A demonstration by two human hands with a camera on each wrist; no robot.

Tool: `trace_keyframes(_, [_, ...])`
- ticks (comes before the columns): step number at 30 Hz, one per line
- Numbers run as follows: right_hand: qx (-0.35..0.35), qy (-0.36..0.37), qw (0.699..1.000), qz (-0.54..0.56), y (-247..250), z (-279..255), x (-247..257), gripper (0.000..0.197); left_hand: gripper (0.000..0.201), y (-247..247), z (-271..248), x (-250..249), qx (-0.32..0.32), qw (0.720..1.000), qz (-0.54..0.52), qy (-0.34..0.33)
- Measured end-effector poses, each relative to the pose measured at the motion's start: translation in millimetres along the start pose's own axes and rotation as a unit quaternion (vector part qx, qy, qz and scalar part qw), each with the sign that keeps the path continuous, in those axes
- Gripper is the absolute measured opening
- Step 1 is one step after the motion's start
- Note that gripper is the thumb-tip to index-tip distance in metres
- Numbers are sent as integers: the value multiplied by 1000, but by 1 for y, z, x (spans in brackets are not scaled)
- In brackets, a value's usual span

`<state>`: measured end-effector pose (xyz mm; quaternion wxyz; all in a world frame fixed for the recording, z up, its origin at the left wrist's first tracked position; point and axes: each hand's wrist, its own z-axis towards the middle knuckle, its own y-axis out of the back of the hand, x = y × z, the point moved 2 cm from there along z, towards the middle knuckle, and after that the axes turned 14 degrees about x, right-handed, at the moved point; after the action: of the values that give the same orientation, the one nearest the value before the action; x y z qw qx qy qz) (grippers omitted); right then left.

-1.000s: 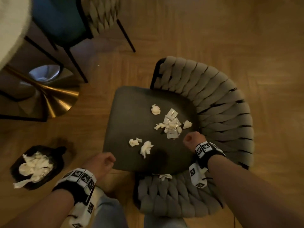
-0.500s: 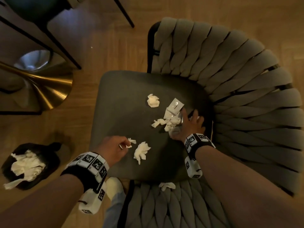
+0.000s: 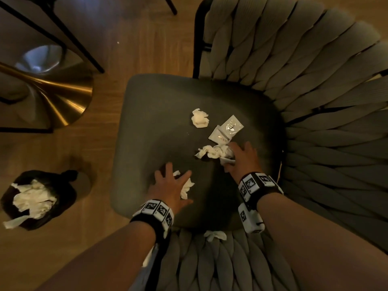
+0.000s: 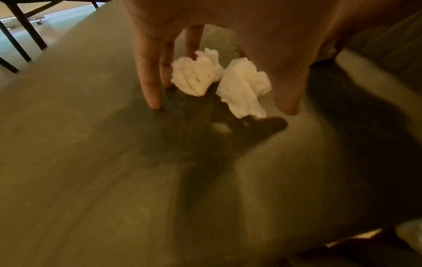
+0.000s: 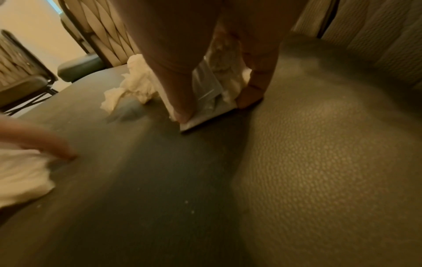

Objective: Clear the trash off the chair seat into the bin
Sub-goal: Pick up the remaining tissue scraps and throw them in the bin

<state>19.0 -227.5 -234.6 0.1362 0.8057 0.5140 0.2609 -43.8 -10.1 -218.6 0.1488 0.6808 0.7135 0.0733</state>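
Observation:
The dark chair seat [image 3: 151,122] holds scattered trash. My left hand [image 3: 178,183] is spread over two crumpled tissues [image 3: 186,186]; in the left wrist view its straight fingers [image 4: 150,86] and thumb stand on the seat on either side of the tissues [image 4: 242,86]. My right hand [image 3: 233,156] pinches a flat packet [image 5: 205,108] and a tissue wad [image 3: 212,152] between thumb and fingers against the seat. A lone tissue ball [image 3: 199,118] and two more packets [image 3: 227,131] lie beyond. The bin [image 3: 63,185], lined in black and holding tissues, stands on the floor to the left.
The woven chair back [image 3: 315,101] wraps round the right and near sides, with one tissue [image 3: 215,235] lying on its near weave. A brass table base [image 3: 52,95] and black chair legs [image 3: 79,49] stand on the wooden floor at upper left.
Both hands left the seat's front edge and reached in. The left hand opened and spread over the two near tissues. The right hand came down on the packet and wad.

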Motion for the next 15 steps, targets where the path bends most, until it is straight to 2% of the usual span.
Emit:
trace_keyframes(3, [4,14,1000,9,0,1,1,56,65,8,13,-5,-23,999,-7,-24])
trace_keyframes(7, [-13,16,999,29,1,0,3,46,57,27,18,-4,-34,996,2,-83])
trace_keyframes(11, [-36,15,997,71,5,-2,2,29,35,66,10,-21,-137,982,-33,-129])
trace_keyframes(15, [-40,5,994,100,11,-3,-2,25,47,113,17,-41,-214,966,-29,-142])
